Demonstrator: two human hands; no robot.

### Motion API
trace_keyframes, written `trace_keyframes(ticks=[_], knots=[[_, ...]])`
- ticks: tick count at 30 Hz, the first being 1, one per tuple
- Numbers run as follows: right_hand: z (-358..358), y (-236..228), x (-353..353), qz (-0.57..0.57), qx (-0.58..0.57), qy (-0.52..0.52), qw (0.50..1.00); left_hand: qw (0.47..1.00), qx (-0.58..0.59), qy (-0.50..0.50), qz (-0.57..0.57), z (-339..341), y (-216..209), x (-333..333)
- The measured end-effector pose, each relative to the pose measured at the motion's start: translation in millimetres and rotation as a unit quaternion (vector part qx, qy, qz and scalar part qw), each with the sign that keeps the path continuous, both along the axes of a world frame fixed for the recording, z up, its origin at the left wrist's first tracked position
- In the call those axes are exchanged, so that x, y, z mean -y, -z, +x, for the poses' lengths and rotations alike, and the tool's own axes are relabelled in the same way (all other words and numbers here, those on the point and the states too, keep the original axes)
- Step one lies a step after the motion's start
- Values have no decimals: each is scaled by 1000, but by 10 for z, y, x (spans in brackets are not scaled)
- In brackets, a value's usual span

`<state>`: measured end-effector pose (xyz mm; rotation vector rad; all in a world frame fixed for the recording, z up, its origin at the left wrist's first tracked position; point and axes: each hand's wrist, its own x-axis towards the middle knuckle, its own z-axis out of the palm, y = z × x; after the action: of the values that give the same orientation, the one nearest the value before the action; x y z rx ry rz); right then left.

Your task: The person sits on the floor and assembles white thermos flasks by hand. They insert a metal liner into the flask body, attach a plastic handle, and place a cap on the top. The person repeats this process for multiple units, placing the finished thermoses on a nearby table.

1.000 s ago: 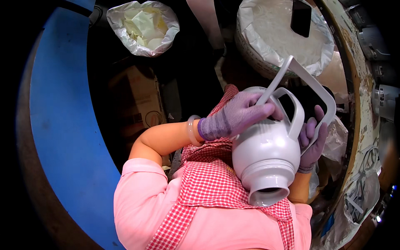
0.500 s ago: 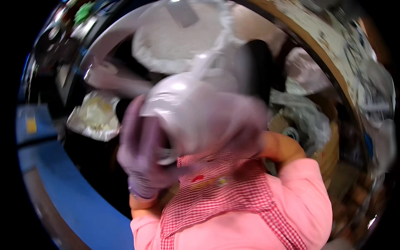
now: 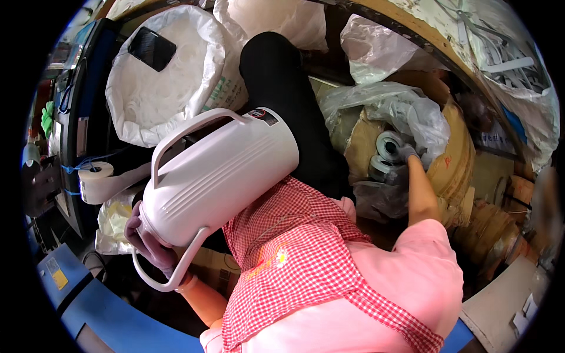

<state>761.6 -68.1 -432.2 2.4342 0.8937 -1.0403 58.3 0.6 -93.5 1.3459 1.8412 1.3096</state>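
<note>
A pale lilac thermos jug body (image 3: 220,176), with a loop handle on its upper side and a second curved handle at its lower end, lies tilted across my lap. My left hand (image 3: 154,244), in a purple glove, is closed round its narrower left end; some fingers are hidden behind it. My right hand (image 3: 407,153), also gloved, reaches into an open carton (image 3: 456,159) lined with clear plastic. Its fingers close on the rim of a white ring-shaped part (image 3: 389,145). Another ring-shaped part (image 3: 381,166) lies just below that one.
A white sack (image 3: 159,100) of translucent pieces stands at the far left, with a black phone (image 3: 152,49) on top. Near it are a tape roll (image 3: 96,176) and a small lined container (image 3: 115,223). A blue bench (image 3: 118,317) curves along the lower left. Bagged goods (image 3: 376,47) stand behind.
The jug body has swung from a blurred, more end-on pose to lying slantwise toward the left. My right hand has left the jug's side and gone into the carton. The head view has shifted.
</note>
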Motion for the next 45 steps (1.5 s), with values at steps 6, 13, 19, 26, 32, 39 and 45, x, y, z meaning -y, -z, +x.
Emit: trace_keyframes(ticks=[6, 13, 19, 26, 32, 39, 45], knots=[[299, 306, 318, -112, -15, -94, 989, 993, -117, -23, 17, 82, -37, 84], [-547, 1046, 985, -139, 107, -377, 909, 994, -84, -37, -56, -129, -219, 2], [-839, 91, -14, 24, -141, -89, 986, 987, -155, 17, 28, -515, 17, 208], [-1911, -2963, -1230, 466, -497, 140, 719, 975, -209, 72, 6, -581, 393, 121], [-2539, -3179, -1429, 679, -335, -246, 606, 995, -59, 72, 19, -288, 337, -61], [-2766, -3607, -1589, 768, -426, -381, 289, 876, 446, 110, -147, -423, 491, 0], [-2920, -3596, -1985, 450, -614, -9, 648, 942, 10, 28, 335, 30, -505, -334]])
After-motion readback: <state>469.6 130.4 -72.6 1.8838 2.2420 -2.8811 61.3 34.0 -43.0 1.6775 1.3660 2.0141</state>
